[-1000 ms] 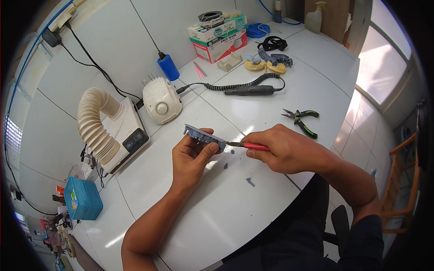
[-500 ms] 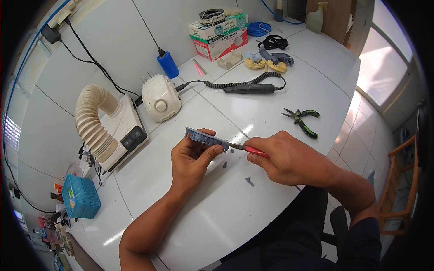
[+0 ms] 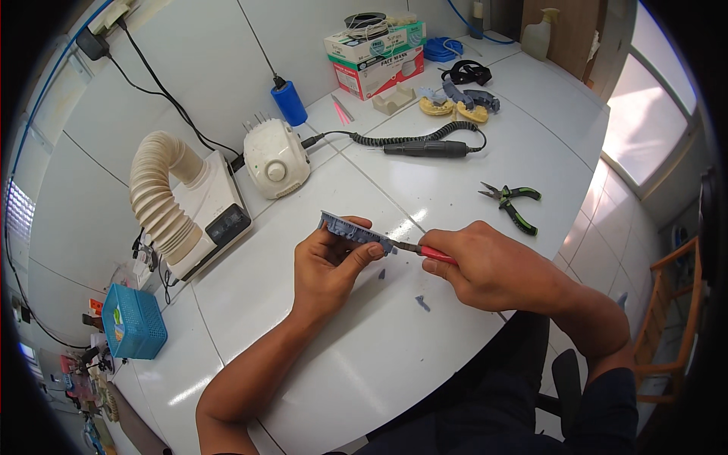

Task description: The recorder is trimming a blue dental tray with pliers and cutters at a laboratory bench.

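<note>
My left hand (image 3: pixel 322 280) is closed around a long grey-blue moulded piece (image 3: pixel 347 229) with a finely ridged side, thumb on its lower edge. In my right fist (image 3: pixel 497 265) is a red-handled tool (image 3: pixel 438 255), its narrow metal end touching the piece's right end; whether it is a blade or jaws I cannot tell. Small grey-blue fragments (image 3: pixel 422 302) lie on the white tiled bench (image 3: pixel 356 379) below my hands. Beyond my right hand lie black-and-green pliers (image 3: pixel 519 214), their handles spread.
At left stand a hose machine (image 3: pixel 220 224) and blue basket (image 3: pixel 136 326). Behind are a white control unit (image 3: pixel 273 174), corded handpiece (image 3: pixel 425 149), blue cylinder (image 3: pixel 288 101), stacked boxes (image 3: pixel 375 72) and yellow dental models (image 3: pixel 470 112). A wooden chair (image 3: pixel 667 318) is at right.
The view has shifted slightly. Both hands keep their grips; the piece has moved a little rightward and the red-handled tool sits slightly lower than a second ago.
</note>
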A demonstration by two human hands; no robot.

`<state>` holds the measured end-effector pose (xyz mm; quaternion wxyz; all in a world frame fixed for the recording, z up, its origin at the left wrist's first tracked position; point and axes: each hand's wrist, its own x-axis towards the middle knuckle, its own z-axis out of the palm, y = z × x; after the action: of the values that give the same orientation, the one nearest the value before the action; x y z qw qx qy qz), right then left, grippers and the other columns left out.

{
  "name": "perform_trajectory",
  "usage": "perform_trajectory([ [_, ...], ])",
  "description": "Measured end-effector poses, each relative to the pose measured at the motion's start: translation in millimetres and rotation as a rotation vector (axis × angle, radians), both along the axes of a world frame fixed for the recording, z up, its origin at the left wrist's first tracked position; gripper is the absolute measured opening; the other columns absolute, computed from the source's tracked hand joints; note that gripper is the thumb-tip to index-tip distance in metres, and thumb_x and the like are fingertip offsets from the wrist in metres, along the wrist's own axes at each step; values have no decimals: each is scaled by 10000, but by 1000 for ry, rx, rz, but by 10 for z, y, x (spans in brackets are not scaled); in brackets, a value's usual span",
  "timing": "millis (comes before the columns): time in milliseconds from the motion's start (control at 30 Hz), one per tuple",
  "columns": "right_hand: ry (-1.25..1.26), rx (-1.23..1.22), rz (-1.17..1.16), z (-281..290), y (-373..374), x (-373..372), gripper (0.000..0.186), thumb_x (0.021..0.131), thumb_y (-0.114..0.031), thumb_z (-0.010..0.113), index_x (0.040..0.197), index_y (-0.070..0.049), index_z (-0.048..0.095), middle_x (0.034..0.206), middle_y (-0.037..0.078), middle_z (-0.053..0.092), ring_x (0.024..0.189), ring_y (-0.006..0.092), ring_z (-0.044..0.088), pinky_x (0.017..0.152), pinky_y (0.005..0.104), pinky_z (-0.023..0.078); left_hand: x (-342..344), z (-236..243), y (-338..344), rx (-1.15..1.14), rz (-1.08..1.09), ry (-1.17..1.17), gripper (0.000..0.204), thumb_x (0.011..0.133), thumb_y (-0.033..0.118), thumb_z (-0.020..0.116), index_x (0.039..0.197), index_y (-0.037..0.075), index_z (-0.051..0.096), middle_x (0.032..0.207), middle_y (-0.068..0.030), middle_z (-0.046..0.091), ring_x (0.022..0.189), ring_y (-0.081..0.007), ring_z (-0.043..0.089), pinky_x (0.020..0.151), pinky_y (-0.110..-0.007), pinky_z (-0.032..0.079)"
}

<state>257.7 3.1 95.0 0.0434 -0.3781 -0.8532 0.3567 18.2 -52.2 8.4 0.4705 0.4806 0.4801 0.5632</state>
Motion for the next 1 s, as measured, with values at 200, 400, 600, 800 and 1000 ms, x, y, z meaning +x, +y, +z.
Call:
perform_trajectory([
  [200,9,-23,-20,-32,-32,-1,192,1068,-183,623,1085,7,648,773,252,678,766,455,683,745,508,513,-4,-23,4,-5,-16,7,334,970,33,799,1259,-58,659,1049,-129,784,1014,-176,758,942,-333,642],
  [400,18,-28,-24,-80,-47,12,189,1066,-161,629,1067,28,618,781,263,679,772,477,676,731,518,500,-9,-34,5,-9,-24,12,332,967,35,802,1257,-51,666,1049,-123,785,1010,-171,758,938,-327,643],
  [600,48,61,-11,-192,-90,40,177,1057,-123,638,1048,49,598,777,268,674,764,481,673,710,519,495,-28,-35,4,-3,-36,-7,333,964,32,804,1257,-47,666,1058,-118,785,1014,-168,756,941,-321,643],
  [800,54,138,-11,-245,-118,57,165,1050,-115,649,1042,43,601,779,259,675,741,469,673,689,505,501,-35,-19,4,-19,-50,1,335,960,28,807,1256,-43,668,1069,-110,785,1033,-166,752,950,-317,634],
  [1000,79,146,11,-313,-100,84,138,1020,-75,634,1042,57,597,752,252,673,716,459,680,680,519,514,-78,-54,22,5,-76,2,338,957,35,814,1255,-41,671,1077,-108,784,1025,-164,751,952,-322,620],
])
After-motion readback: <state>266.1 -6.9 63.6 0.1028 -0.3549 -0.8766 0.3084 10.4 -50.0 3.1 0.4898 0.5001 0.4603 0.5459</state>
